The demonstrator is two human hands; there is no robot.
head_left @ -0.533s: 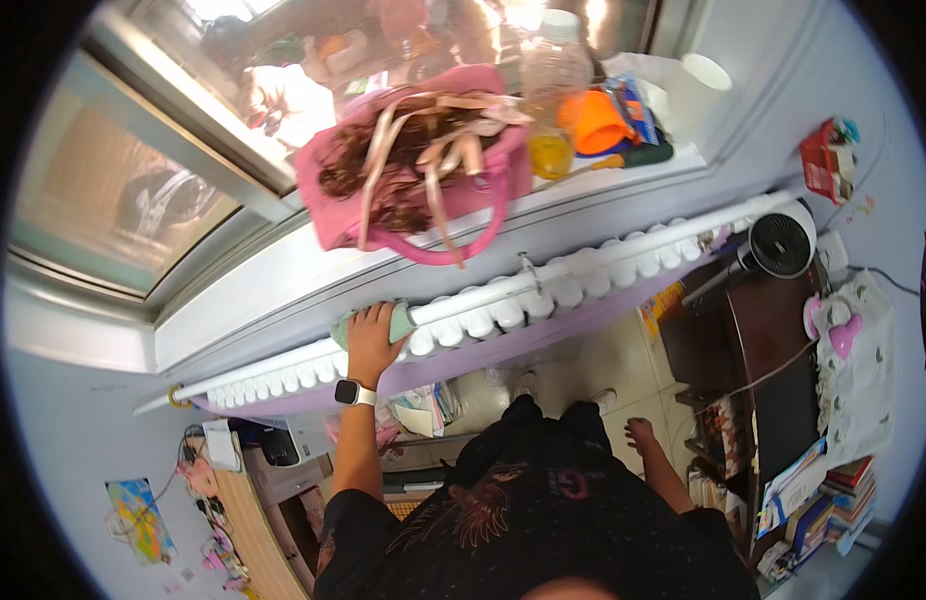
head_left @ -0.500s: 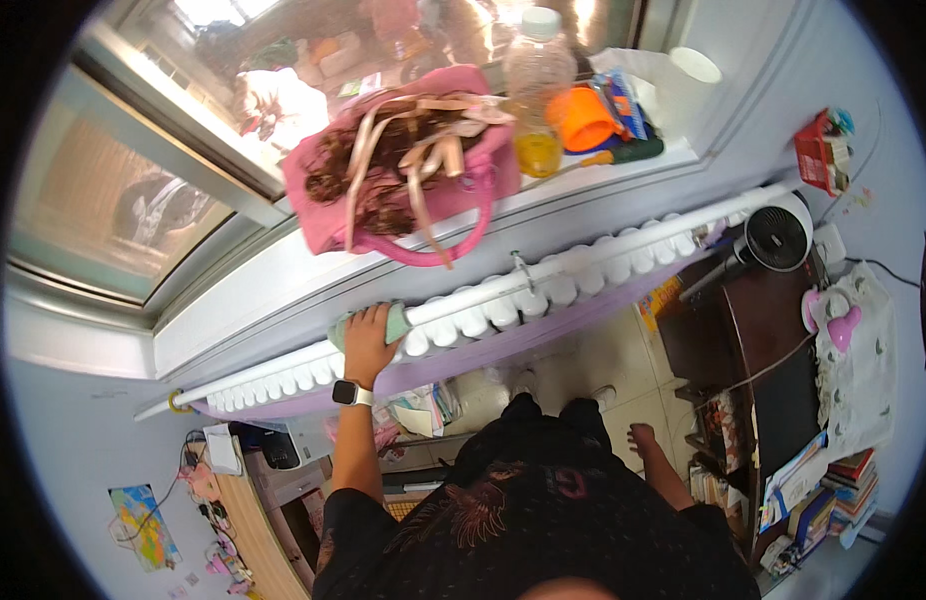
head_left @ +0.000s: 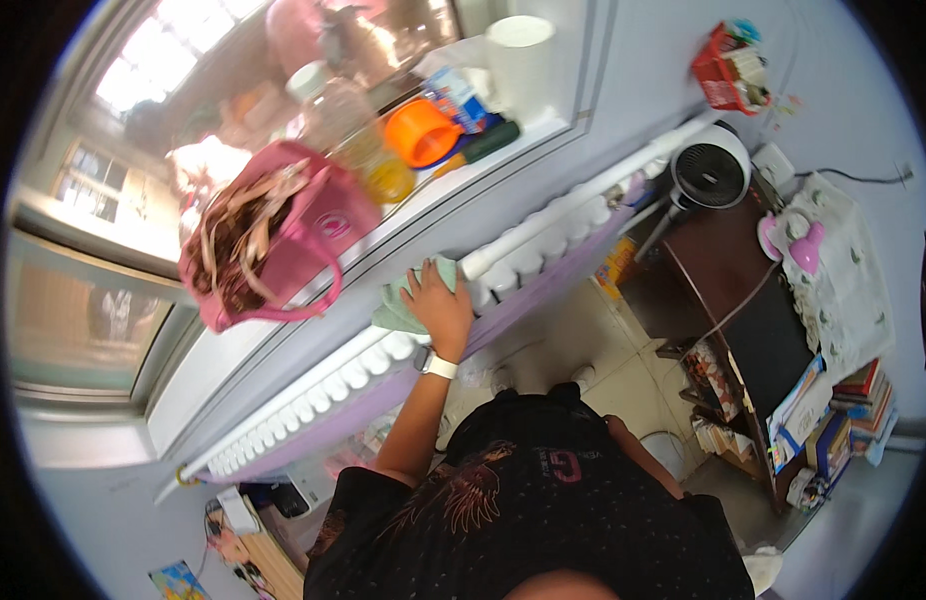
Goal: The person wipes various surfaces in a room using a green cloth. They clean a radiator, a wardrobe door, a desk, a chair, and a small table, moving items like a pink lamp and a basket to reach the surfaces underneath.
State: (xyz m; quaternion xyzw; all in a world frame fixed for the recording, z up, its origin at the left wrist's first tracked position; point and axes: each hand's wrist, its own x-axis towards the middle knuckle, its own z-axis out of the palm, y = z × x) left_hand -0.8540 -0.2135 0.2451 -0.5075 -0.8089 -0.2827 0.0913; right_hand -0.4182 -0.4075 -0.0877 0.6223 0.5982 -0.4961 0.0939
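Observation:
My left hand [head_left: 438, 305] is pressed over a light green cloth [head_left: 401, 300], its fingers bent around it. Under the cloth runs the white top pipe [head_left: 543, 222] of a radiator, and folds of the cloth stick out to the left of my fingers. A watch with a pale band [head_left: 438, 365] is on that wrist. Just above the cloth, on the windowsill, stands a pink handbag [head_left: 328, 225] filled with brown and cream ribbon-like things. My right hand [head_left: 616, 428] hangs low beside my body, apart from the radiator; its fingers cannot be made out.
A clear bottle with yellow liquid [head_left: 345, 125], an orange cup [head_left: 421, 132], a green-handled tool [head_left: 491, 143] and a white cup [head_left: 523, 65] crowd the sill. On the right are a black-and-white fan [head_left: 710, 175], a dark cabinet [head_left: 718, 225] and stacked books [head_left: 828, 450]. Purple fabric [head_left: 523, 300] hangs below the pipe.
My left hand has slid the green cloth rightward along the pipe. My right hand has drawn in against my body. The whole view has turned and shifted right.

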